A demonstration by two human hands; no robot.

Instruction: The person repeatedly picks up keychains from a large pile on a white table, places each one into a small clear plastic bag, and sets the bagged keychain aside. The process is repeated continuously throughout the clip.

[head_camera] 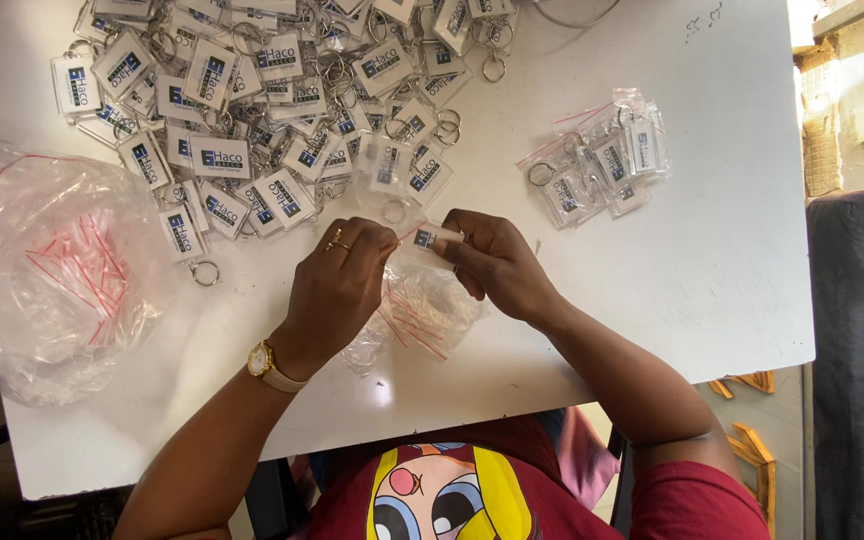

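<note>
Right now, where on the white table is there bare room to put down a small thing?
Bare patches: the far right corner of the white table beyond the bagged keychains, the right edge beside the right hand, and the near strip below the large plastic bag. Crowded: the loose keychain pile, and the small bags under both hands.

Clear keychain (430, 237) half inside small bag (414, 262)

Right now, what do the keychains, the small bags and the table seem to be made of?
Keychains: clear hard plastic cases, probably acrylic, glossy, with printed paper inserts showing through; rings look like shiny metal.
Small bags: thin clear plastic film, crinkled, with red strips at the mouth.
Big bag: the same kind of soft film, creased.
Table: smooth white top, likely laminate; matte, slightly scuffed.
</note>
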